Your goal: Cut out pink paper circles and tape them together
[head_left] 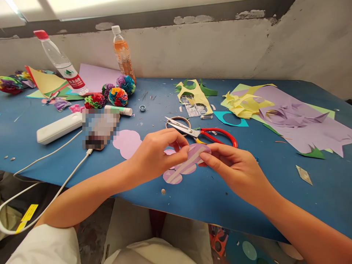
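Between my two hands is a light purple paper circle [195, 149] with paler stripes. My right hand [238, 167] pinches its right side between thumb and fingers. At its left edge, the thumb and forefinger of my left hand [156, 154] are closed in a pinch on the paper. Below and behind it, more purple paper circles [173, 177] overlap one another, partly hidden by the held circle and my left hand. Just beyond my hands lie red-handled scissors [232, 136], blades parted, across a roll of tape [189, 119]. A pink scalloped paper shape [127, 143] lies left of my left wrist.
A phone [102, 129] on a white cable, a white power bank [59, 128] and a glue stick [125, 110] lie left. Bottles [123, 55] and paper pompoms [118, 96] stand behind. Yellow scraps [240, 104] and purple sheets [310, 128] cover the right of the blue table [275, 172].
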The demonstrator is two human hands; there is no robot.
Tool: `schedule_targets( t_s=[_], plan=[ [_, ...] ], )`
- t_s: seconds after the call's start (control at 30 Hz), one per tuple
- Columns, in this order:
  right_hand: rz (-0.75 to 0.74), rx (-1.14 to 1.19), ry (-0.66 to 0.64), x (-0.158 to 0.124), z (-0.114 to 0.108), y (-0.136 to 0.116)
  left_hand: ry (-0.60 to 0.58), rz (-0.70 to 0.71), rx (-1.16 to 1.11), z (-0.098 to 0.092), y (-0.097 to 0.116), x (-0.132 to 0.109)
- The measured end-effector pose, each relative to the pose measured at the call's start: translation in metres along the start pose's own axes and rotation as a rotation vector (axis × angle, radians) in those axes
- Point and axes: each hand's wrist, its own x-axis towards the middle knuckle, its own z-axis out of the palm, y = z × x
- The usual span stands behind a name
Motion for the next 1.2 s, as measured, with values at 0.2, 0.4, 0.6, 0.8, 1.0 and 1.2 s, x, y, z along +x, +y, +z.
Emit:
schedule_targets(
  t_s=[0.2, 0.4, 0.6, 0.8, 1.0, 1.2],
  plan=[
    [0.011, 0.043, 0.051, 0.004, 0.001, 0.0, 0.038, 0.009, -0.031, -0.002, -0.003, 0.001],
    [-0.005, 0.037, 0.037, 0.003, 0.0, 0.001, 0.035, 0.076, -0.015, 0.0, -0.004, -0.001],
    [-0.01, 0.023, 0.01, 0.002, -0.001, 0.002, -0.017, 0.054, 0.003, 0.0, -0.003, 0.0],
    [0.009, 0.005, 0.038, 0.003, 0.0, -0.002, -0.056, -0.076, -0.082, -0.003, 0.0, 0.001],
    [0.04, 0.06, 0.069, 0.005, 0.0, -0.003, 0.043, -0.1, 0.041, -0.009, -0.008, 0.006],
    [0.055, 0.111, 0.088, 0.008, -0.002, -0.001, -0.016, -0.174, 0.334, -0.018, -0.033, 0.012]
  ],
)
